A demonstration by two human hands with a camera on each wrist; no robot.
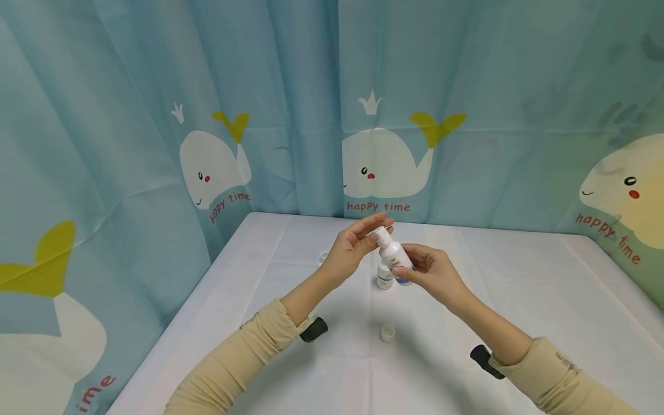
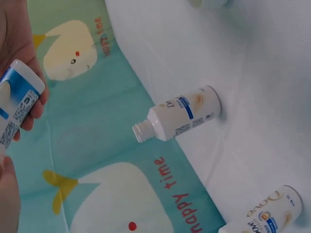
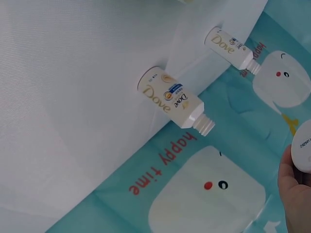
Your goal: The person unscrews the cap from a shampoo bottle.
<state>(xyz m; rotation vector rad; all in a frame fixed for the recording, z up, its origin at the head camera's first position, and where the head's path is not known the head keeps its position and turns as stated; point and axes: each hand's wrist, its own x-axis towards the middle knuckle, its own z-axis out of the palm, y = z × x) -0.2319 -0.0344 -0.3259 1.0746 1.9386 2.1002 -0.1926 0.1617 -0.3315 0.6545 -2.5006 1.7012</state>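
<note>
My right hand grips a small white Dove bottle round its body, tilted in the air over the table. At its top, my left hand pinches the white cap between thumb and fingers. In the left wrist view the held bottle's blue-labelled lower end shows. The right wrist view catches only its round base. Behind and below it, an uncapped Dove bottle stands upright with its threaded neck bare. Another uncapped bottle stands farther left, mostly behind my left hand in the head view.
A loose white cap lies on the white tabletop nearer to me. Dark wrist straps sit at both sleeves. A blue curtain with whale prints hangs along the table's back and left edges.
</note>
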